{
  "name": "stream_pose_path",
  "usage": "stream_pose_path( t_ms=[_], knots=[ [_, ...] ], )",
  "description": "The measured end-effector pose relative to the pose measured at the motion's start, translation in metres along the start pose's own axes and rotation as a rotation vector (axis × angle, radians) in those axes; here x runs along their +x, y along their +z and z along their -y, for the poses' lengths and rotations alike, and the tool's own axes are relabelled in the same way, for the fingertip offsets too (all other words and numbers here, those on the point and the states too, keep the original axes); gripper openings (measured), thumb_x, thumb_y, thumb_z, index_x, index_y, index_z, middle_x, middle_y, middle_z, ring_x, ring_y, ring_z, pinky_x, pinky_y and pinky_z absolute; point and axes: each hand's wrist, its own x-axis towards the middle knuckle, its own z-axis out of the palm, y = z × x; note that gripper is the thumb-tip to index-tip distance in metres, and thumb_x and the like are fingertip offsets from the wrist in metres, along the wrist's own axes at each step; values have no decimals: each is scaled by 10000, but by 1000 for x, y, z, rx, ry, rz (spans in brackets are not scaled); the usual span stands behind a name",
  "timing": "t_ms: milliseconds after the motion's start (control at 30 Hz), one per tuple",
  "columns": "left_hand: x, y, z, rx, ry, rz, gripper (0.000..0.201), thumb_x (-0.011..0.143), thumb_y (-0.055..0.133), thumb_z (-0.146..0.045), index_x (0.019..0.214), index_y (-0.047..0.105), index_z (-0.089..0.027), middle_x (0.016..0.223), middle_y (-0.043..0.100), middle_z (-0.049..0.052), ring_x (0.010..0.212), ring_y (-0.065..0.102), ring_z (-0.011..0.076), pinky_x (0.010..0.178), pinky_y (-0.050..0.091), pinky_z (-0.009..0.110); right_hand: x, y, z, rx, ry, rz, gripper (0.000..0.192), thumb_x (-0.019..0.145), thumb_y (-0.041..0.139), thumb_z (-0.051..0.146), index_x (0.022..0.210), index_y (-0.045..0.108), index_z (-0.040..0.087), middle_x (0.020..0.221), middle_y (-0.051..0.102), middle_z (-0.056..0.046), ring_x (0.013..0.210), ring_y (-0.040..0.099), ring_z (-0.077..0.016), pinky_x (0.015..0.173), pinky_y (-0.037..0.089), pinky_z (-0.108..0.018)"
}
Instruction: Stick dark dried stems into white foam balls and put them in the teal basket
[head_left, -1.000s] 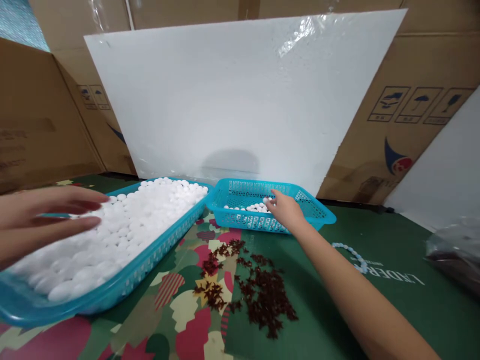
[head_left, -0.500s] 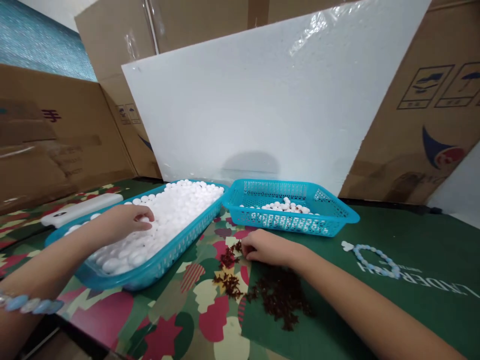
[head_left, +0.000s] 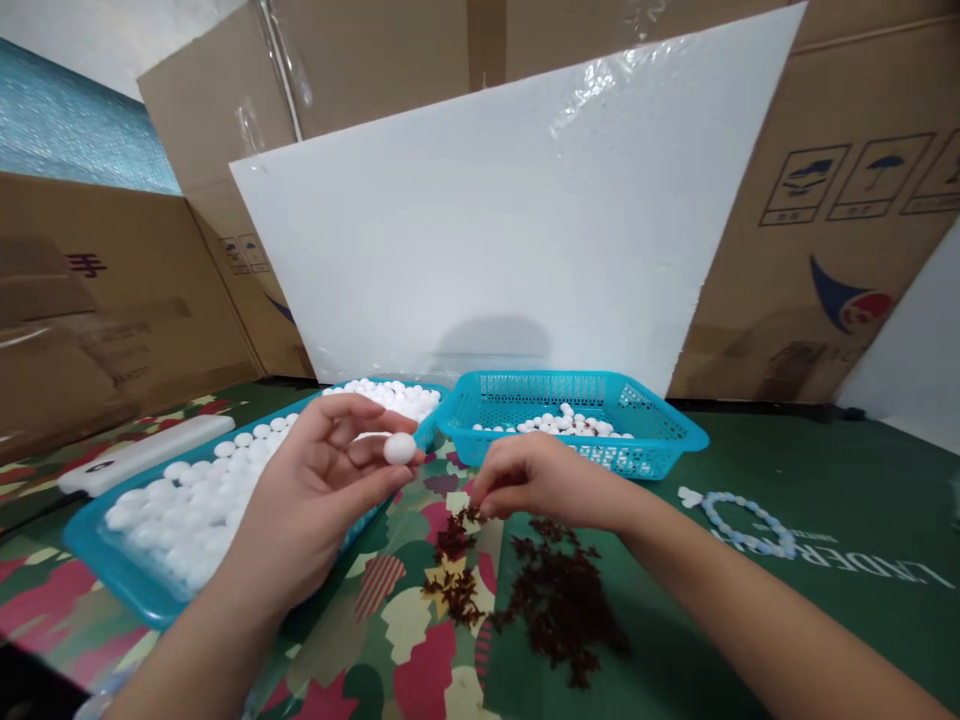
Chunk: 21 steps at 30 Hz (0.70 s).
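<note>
A single white bead (head_left: 400,448) sits pinched between the thumb and fingertips of the left hand (head_left: 319,495), held up palm-inward over the near corner of the big tray. At three o'clock from it, the right hand (head_left: 540,480) is curled downward with its fingertips closed on a small dark red piece (head_left: 471,514) at the top edge of the scatter; from here I can't quite tell whether the piece is lifted or only touched.

That scatter, a pile of dark red star-shaped bits (head_left: 551,595), spreads across the table at six o'clock from the right hand. The large blue tray (head_left: 112,570), heaped with white beads (head_left: 199,490), lies at nine o'clock from the held bead. The smaller blue basket (head_left: 675,440) stands at twelve o'clock from the right hand, with a thin layer of white beads inside, just beside the big tray's far end.

At three o'clock, well apart from the hands, a string of pale blue beads (head_left: 742,515) lies on the patterned green table cover (head_left: 825,620). A white foam board (head_left: 510,220) leans against cardboard boxes (head_left: 847,200) behind everything.
</note>
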Motion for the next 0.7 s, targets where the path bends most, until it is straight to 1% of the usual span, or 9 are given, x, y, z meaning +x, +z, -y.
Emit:
stream_pose_path(
  t_ms=[100, 167, 267, 333, 400, 467, 567, 633, 700],
  knots=[
    [-1, 5, 3, -193, -44, -7, 218, 519, 565, -59, 653, 513, -222, 656, 598, -42, 519, 536, 78, 482, 449, 137, -9, -11, 12, 103, -18, -52, 103, 626, 539, 26, 692, 586, 90, 708, 530, -19, 608, 496, -65, 515, 402, -129],
    [-2, 8, 5, -254, -71, -12, 194, 514, 579, -67, 630, 544, -218, 652, 609, -41, 511, 534, 69, 491, 451, 122, -15, -17, 18, 258, -24, -64, 131, 619, 519, 0, 676, 583, 99, 740, 529, -14, 623, 501, -55, 516, 407, -107],
    [-4, 13, 9, -341, -86, -45, 162, 491, 612, -88, 590, 577, -211, 634, 614, -37, 481, 522, 53, 473, 444, 98, -22, -19, 25, 549, 13, -61, 127, 614, 505, 17, 628, 578, 120, 593, 539, 21, 542, 507, -45, 484, 414, -100],
    [-8, 17, 11, -385, -87, -57, 141, 486, 629, -119, 580, 589, -217, 614, 610, -41, 455, 507, 40, 457, 437, 84, -24, -17, 28, 687, 51, -62, 92, 590, 531, 44, 600, 570, 127, 489, 516, 48, 462, 491, -34, 443, 408, -90],
    [-13, 20, 14, -409, -104, -45, 132, 473, 647, -154, 572, 595, -224, 599, 602, -48, 451, 507, 42, 446, 439, 88, -24, -14, 29, 783, 59, -74, 79, 569, 554, 53, 592, 557, 128, 451, 502, 60, 428, 478, -25, 414, 394, -76],
    [-17, 22, 15, -440, -130, -14, 137, 456, 662, -175, 565, 596, -227, 590, 590, -54, 457, 520, 55, 438, 448, 101, -23, -10, 30, 836, 26, -97, 87, 574, 556, 55, 605, 542, 134, 449, 497, 67, 414, 471, -19, 398, 384, -68],
    [-19, 23, 15, -515, -169, 36, 140, 459, 662, -181, 569, 591, -231, 594, 572, -60, 458, 529, 62, 432, 455, 116, -22, -5, 31, 865, -65, -123, 103, 594, 544, 44, 599, 523, 145, 471, 494, 71, 426, 471, -15, 406, 381, -63],
    [-20, 24, 15, -561, -209, 49, 145, 458, 663, -181, 570, 586, -232, 589, 563, -58, 460, 529, 68, 427, 455, 128, -22, -3, 31, 821, -114, -132, 126, 607, 521, 17, 587, 524, 141, 499, 497, 64, 458, 476, -16, 437, 385, -65],
    [-21, 24, 15, -586, -257, 50, 155, 440, 672, -187, 560, 584, -229, 574, 558, -53, 464, 527, 82, 418, 455, 149, -22, -1, 33, 699, -164, -147, 154, 623, 490, -13, 589, 538, 130, 524, 505, 47, 485, 475, -24, 466, 387, -75]
  ],
)
